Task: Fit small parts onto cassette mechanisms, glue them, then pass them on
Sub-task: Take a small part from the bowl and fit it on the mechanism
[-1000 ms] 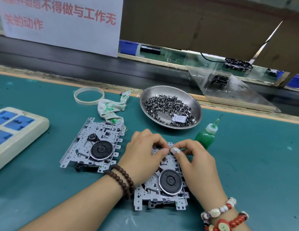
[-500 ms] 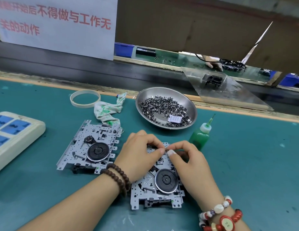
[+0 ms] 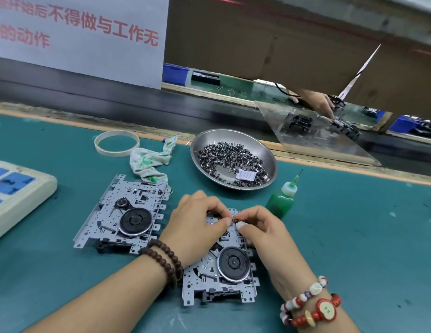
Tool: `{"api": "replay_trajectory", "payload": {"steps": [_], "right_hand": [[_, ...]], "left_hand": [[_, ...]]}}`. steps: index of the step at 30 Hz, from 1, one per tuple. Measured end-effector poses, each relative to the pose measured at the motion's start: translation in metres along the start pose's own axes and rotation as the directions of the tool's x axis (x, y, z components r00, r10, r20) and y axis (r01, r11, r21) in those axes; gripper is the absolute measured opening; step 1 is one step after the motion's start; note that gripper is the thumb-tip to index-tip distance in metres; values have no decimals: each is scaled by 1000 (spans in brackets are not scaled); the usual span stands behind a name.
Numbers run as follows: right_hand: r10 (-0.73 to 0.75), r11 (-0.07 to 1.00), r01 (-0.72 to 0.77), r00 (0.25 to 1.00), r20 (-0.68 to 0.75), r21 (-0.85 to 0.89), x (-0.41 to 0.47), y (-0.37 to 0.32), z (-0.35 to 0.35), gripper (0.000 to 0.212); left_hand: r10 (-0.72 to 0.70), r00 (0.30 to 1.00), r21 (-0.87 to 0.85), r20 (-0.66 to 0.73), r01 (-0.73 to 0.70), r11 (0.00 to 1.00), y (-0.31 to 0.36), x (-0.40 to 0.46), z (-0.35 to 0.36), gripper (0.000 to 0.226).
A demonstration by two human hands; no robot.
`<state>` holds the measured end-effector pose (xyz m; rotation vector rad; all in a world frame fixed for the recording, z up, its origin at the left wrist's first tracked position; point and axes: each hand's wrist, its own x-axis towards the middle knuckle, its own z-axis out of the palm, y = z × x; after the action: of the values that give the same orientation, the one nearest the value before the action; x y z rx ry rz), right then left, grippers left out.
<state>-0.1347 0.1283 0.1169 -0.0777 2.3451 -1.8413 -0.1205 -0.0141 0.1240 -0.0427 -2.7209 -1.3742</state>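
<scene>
Left hand and right hand, fingers curled, fingertips meeting over the far edge of the near mechanism; a small dark part pinched between them, just above the metal plate. Beaded bracelets on both wrists. Near mechanism flat on the green mat, black flywheel uppermost, partly covered by both hands. Second mechanism just to the left, flat, untouched, apart from the first. Green glue bottle upright just beyond the right hand, nozzle pointing up. Steel bowl of small dark parts farther back, a white slip lying among them. Stained rag left of the bowl, touching the second mechanism's far edge; tape ring beside the rag. Power strip at the left edge. Clear sheet sloping over the belt behind the bowl. Another person's hand on dark parts at the bench beyond. White sign with red characters at top left.
</scene>
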Motion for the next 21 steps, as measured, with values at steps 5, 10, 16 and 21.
{"api": "replay_trajectory", "payload": {"steps": [5,10,16,21], "right_hand": [[6,1000,-6,1000,8,-3,-2,-3,1,19],[4,1000,-4,1000,5,-2,-3,-6,3,19],[-1,1000,0,1000,-29,-17,-4,-7,6,19],[14,1000,-14,998,-56,4,-4,-9,9,23]], "left_hand": [[-3,1000,-8,-4,3,1000,1,-1,0,19],[-10,1000,-14,-3,10,1000,1,-1,0,18],[1,1000,-8,-4,-1,1000,0,-2,1,18],[27,1000,18,-11,-27,999,-1,-2,1,21]]}}
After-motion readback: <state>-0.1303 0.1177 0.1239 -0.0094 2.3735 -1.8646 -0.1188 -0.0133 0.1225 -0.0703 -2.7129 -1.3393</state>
